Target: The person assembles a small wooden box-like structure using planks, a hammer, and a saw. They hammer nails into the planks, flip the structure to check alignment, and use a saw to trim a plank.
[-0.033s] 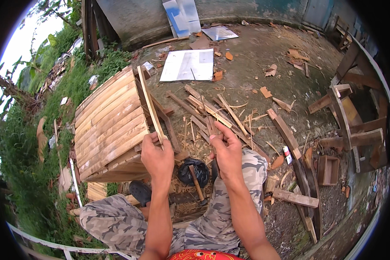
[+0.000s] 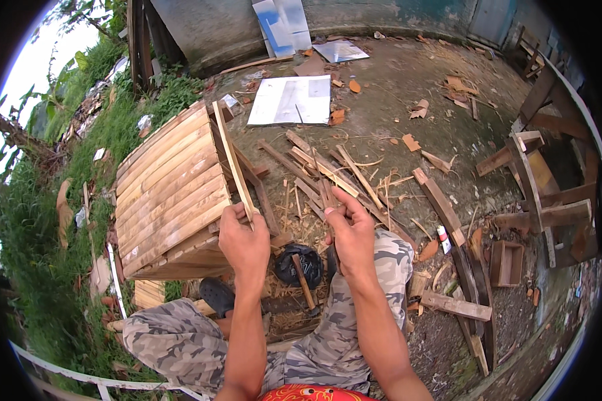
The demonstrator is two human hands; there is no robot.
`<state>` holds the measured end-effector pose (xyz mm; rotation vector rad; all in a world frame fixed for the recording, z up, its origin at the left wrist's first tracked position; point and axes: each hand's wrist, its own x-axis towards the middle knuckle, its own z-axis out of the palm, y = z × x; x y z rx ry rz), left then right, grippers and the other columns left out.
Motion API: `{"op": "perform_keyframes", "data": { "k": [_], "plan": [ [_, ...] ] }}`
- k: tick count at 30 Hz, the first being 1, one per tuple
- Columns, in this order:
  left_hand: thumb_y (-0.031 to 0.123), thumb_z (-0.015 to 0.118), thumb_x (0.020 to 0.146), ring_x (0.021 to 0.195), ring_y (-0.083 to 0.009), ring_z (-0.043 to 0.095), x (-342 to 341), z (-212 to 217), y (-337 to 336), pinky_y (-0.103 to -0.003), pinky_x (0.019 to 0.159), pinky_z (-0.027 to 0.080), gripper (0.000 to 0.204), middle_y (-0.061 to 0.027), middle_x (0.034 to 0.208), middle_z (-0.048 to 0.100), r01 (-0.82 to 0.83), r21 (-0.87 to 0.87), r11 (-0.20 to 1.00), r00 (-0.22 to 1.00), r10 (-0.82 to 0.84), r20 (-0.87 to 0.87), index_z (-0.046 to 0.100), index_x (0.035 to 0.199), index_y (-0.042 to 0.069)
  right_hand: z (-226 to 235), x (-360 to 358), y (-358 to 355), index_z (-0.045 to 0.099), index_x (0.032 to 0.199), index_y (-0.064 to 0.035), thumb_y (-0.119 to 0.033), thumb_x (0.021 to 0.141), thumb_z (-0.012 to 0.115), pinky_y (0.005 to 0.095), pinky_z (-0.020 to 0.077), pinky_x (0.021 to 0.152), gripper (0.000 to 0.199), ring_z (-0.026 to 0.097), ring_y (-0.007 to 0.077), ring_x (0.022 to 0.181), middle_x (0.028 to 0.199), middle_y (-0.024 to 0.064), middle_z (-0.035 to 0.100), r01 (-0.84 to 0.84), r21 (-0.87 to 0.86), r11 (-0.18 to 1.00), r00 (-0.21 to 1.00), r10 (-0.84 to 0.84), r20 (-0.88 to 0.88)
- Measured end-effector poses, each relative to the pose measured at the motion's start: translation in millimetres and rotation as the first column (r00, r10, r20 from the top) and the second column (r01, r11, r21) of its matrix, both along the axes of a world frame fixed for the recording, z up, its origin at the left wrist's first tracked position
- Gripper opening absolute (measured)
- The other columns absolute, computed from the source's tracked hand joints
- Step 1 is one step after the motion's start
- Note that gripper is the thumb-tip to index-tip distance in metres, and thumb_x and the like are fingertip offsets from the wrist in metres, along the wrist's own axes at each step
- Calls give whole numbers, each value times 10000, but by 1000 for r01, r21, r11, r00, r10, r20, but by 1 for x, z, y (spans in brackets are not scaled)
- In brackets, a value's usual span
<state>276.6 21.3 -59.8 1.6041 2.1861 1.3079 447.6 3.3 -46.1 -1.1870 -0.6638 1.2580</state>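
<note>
My left hand (image 2: 245, 242) is closed on the near end of a long pale wooden strip (image 2: 231, 155), which slants up and away along the edge of a slatted wooden box (image 2: 170, 180). To the right, my right hand (image 2: 353, 239) is pinched, thumb against forefinger, around a thin dark brown strip of wood (image 2: 328, 195); part of it is hidden by the fingers. Below and between the hands lie a black plastic bag (image 2: 286, 269) and a hammer (image 2: 304, 284) with a wooden handle.
Loose wooden sticks (image 2: 344, 179) and shavings spread beyond my right hand. At right are more planks (image 2: 456, 306), a small tube (image 2: 443, 239), a small wooden box (image 2: 507, 262) and a wooden frame (image 2: 530, 200). A white board (image 2: 291, 93) lies farther off; grass (image 2: 53, 254) borders the left.
</note>
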Motion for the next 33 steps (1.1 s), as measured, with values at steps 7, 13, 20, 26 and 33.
{"op": "perform_keyframes", "data": {
  "k": [7,13,20,26,33],
  "plan": [
    [91,689,819,833,-318,660,4,0,5,-420,763,515,253,-167,944,689,-2,0,1000,999,2,37,647,1040,-27,-3,-4,5,562,1358,27,-53,922,641,213,425,481,450,486,46,589,797,-21,506,-9,8,1000,999,9,33],
    [139,666,842,919,-401,664,9,7,4,-497,789,521,273,-166,1053,665,-51,-37,998,999,51,-4,643,1087,19,-2,-7,3,573,1335,37,-29,920,630,228,458,494,425,504,62,599,804,-3,545,-6,4,1000,998,6,57],
    [160,647,856,937,-402,661,9,8,3,-523,790,511,264,-145,1092,660,-64,-92,994,996,69,55,657,1095,49,-2,-9,3,560,1347,39,-16,919,606,233,460,494,434,512,65,593,803,10,571,-42,7,999,998,42,49],
    [161,649,852,945,-390,662,8,9,2,-511,786,509,266,-141,1076,666,-73,-86,994,996,76,38,660,1091,44,-12,-19,-4,560,1367,0,-39,940,593,236,472,517,431,517,60,630,813,2,566,-77,49,996,992,71,109],
    [159,672,824,959,-352,677,9,8,4,-470,818,520,289,-128,1051,700,-76,-53,996,996,78,43,661,1084,31,-41,-54,-7,657,1281,-43,-56,965,547,278,474,751,335,570,149,817,931,69,560,-296,106,949,870,222,440]
  ]
}}
